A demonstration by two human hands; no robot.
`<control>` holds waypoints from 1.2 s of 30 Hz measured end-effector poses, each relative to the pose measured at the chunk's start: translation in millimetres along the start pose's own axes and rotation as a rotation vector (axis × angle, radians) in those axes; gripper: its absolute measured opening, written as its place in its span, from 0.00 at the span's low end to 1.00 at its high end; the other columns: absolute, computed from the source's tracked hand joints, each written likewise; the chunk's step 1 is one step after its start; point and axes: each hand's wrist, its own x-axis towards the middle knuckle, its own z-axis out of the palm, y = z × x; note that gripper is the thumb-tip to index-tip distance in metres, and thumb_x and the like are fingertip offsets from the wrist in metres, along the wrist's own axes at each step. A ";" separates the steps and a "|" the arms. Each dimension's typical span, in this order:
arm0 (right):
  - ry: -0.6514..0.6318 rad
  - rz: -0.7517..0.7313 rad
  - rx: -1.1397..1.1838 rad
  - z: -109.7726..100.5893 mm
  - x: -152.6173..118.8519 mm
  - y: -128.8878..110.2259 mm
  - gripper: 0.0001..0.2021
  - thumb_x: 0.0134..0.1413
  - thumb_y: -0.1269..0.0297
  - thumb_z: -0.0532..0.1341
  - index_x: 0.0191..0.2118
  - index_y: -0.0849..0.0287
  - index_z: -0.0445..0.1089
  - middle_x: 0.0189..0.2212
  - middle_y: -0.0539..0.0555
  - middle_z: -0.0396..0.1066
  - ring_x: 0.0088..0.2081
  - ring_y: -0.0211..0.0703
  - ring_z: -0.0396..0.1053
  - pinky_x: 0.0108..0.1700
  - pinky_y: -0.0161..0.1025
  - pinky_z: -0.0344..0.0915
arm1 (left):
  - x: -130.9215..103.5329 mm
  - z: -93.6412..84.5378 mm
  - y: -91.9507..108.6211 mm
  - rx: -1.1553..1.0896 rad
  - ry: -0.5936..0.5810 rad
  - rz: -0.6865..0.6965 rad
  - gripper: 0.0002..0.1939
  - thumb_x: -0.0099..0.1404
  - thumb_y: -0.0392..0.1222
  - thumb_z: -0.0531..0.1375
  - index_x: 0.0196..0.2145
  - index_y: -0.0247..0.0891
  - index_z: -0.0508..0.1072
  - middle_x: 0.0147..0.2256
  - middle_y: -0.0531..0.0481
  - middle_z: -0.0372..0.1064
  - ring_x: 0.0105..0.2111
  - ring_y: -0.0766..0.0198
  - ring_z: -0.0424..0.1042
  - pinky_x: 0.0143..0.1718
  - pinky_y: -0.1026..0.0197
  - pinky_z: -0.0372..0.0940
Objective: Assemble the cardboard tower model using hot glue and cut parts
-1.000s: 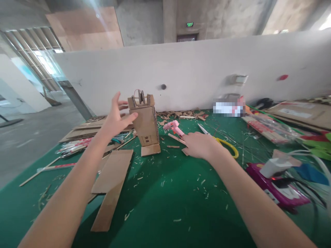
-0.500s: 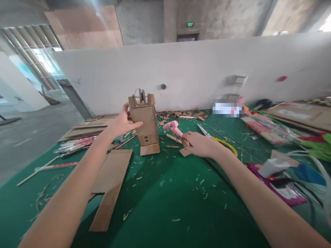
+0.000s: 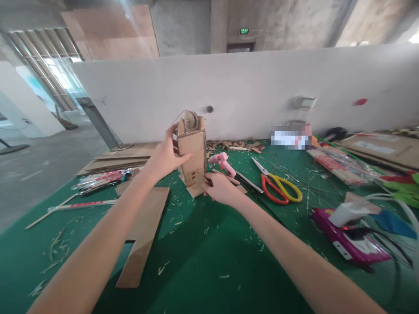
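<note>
A tall cardboard box model (image 3: pixel 192 152) stands slightly tilted on the green table, with round cardboard discs (image 3: pixel 191 120) and a thin wire on top. My left hand (image 3: pixel 165 155) is closed around its upper left side, thumb across the front. At the lower right corner of the model, my right hand (image 3: pixel 218 186) has its fingers pinched together. A small dark brown sliver shows at those fingertips, too small to name. Just behind that hand lies a pink glue gun (image 3: pixel 225 163), apart from it.
Scissors (image 3: pixel 278 187) with red and yellow handles lie to the right, near a purple power strip (image 3: pixel 347 240) with cords. An L-shaped cardboard sheet (image 3: pixel 150 218) and wrapped sticks (image 3: pixel 101 179) are at left. Cardboard scraps (image 3: pixel 235 145) line the white partition (image 3: pixel 248 96).
My right hand has moved left from beside the glue gun handle to the model's lower corner. The model has turned and tilted in my left hand. The scissors' handles are now uncovered.
</note>
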 end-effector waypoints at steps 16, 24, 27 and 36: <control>0.303 -0.157 -0.193 47.3 -3.7 9.5 0.05 0.55 0.64 0.59 0.36 0.58 0.66 0.29 0.54 0.72 0.29 0.40 0.70 0.29 0.33 0.60 | -1.3 -2.5 5.4 0.137 -0.010 0.023 0.40 0.53 0.47 0.67 0.57 0.39 0.51 0.36 0.47 0.71 0.32 0.57 0.74 0.32 0.58 0.68; 0.251 -0.124 -0.280 47.1 -6.1 6.0 0.05 0.56 0.63 0.59 0.36 0.58 0.65 0.29 0.54 0.72 0.31 0.42 0.71 0.31 0.34 0.60 | -1.7 -2.5 4.3 0.124 -0.024 0.030 0.40 0.54 0.47 0.66 0.58 0.40 0.50 0.37 0.46 0.71 0.32 0.58 0.73 0.32 0.58 0.68; 0.239 -0.106 -0.314 47.8 -6.0 5.7 0.05 0.57 0.62 0.58 0.36 0.58 0.65 0.30 0.54 0.73 0.32 0.44 0.72 0.31 0.35 0.60 | -1.8 -2.2 3.9 0.122 -0.023 0.031 0.41 0.54 0.47 0.66 0.58 0.40 0.49 0.38 0.45 0.71 0.33 0.57 0.74 0.33 0.57 0.69; 0.180 -0.090 -0.344 46.8 -7.7 1.4 0.08 0.58 0.63 0.59 0.41 0.58 0.64 0.32 0.56 0.73 0.35 0.46 0.72 0.34 0.37 0.62 | -0.9 -2.2 3.5 0.098 -0.023 0.035 0.41 0.54 0.46 0.67 0.58 0.40 0.50 0.38 0.45 0.71 0.33 0.56 0.74 0.35 0.56 0.69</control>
